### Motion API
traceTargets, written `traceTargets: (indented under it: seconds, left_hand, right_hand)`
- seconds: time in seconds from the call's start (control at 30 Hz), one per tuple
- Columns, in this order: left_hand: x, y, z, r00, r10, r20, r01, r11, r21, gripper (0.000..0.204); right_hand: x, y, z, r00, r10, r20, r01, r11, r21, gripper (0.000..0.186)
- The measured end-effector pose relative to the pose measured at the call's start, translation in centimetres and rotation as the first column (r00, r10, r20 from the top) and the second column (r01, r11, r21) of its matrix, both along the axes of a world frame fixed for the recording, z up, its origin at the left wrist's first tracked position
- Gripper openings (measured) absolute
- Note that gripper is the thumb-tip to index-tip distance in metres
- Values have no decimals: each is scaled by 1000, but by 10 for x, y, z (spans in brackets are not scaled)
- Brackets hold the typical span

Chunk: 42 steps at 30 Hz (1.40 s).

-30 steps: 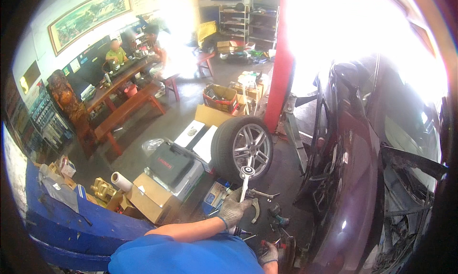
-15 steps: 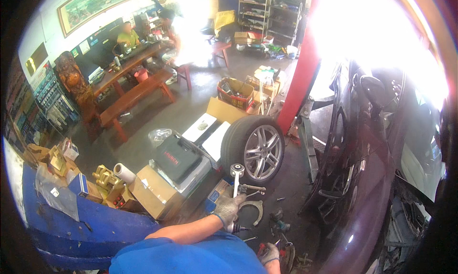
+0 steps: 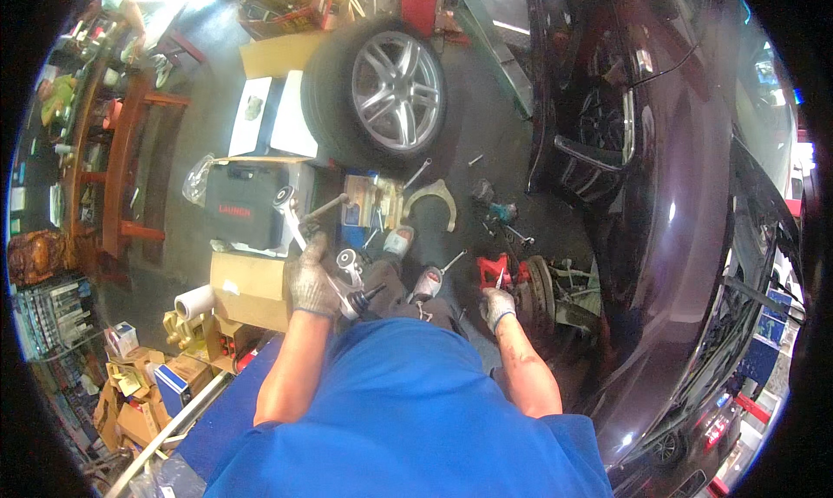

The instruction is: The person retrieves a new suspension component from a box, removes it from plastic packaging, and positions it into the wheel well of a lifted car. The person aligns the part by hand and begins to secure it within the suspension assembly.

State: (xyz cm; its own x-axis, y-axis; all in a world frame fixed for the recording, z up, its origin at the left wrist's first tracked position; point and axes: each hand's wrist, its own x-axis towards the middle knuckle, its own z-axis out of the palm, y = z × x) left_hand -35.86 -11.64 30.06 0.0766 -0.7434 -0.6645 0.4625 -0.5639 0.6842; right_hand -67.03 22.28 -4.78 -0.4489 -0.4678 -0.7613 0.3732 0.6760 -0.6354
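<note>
My left hand (image 3: 314, 283), in a pale work glove, is closed on a silver suspension arm (image 3: 291, 210) with round bushed ends; another bushed metal piece lies beside it, partly hidden. My gloved right hand (image 3: 498, 307) is closed round a small pointed metal thing, too small to name, beside a red brake caliper (image 3: 491, 267) and a brake disc (image 3: 540, 294). On the floor by my feet are a curved forked metal bracket (image 3: 444, 199), spanners (image 3: 453, 262) and a teal power tool (image 3: 503, 212).
A loose wheel (image 3: 396, 95) stands ahead, beside a dark case (image 3: 243, 194) and open cartons (image 3: 247, 281). A dark car body (image 3: 659, 194) fills my right. Wooden benches (image 3: 130, 168) and seated people are at the left. A blue metal structure (image 3: 243, 385) is at lower left.
My view has tipped down toward my body and feet. My left hand, still holding the suspension arm, now sits left of my legs; my right hand stays by the red caliper.
</note>
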Motion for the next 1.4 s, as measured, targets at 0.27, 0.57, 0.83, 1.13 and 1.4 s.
traceTargets:
  seconds: [0.27, 0.57, 0.83, 1.13, 1.4]
  left_hand:
    - [15, -44, -34, 993, -110, -52, 110, 994, 7, 34]
    - [-15, -62, -59, 964, -248, -99, 261, 955, 144, 31]
    - [-62, -45, -50, 897, -434, -79, 440, 893, 90, 36]
    - [-66, 2, -27, 914, -400, -71, 401, 916, -8, 41]
    - [-38, 80, 8, 962, -256, 100, 261, 964, -47, 13]
  right_hand:
    - [24, -14, 35, 874, 450, -183, -353, 847, 396, 26]
    - [77, -44, 81, 962, 41, -271, 87, 893, 442, 27]
    - [99, -22, 87, 974, -218, -63, 223, 872, 435, 27]
    - [84, -46, 124, 588, -498, 637, 610, 790, 54, 24]
    - [49, -52, 180, 495, -262, 829, 633, 762, -137, 30]
